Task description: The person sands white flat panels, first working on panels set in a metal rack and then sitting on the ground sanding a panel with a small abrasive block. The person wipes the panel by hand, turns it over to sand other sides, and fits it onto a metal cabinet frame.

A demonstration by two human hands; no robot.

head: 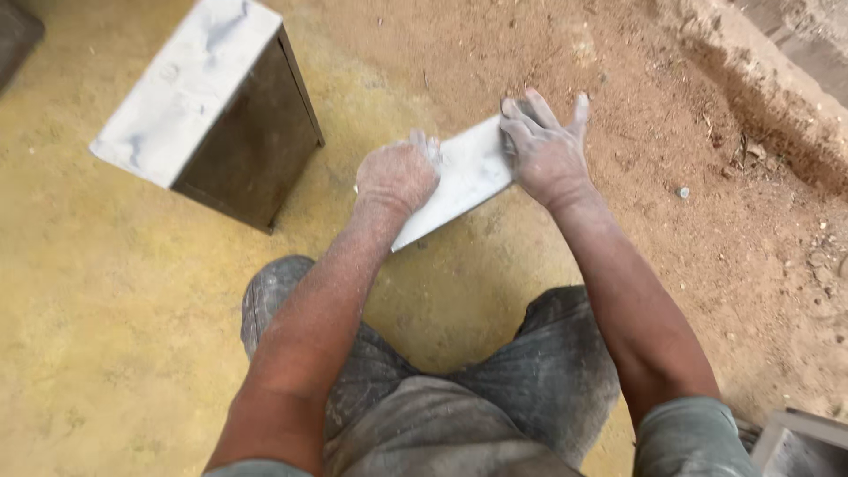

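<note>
A flat pale grey slab (468,172) lies tilted on the dusty ground in front of my knees. My left hand (397,174) is curled over its near left edge, gripping it. My right hand (543,146) presses on its far right end, fingers spread over the top edge. Both hands and forearms are coated in pale dust. The slab's middle shows between the hands; its ends are hidden under them.
A dark metal box (216,106) with a dust-covered pale top stands at the upper left. Yellowish ground (106,291) lies to the left, reddish soil (689,115) to the right, with a raised earthen ridge (768,79) at top right. Another grey block corner (799,442) shows bottom right.
</note>
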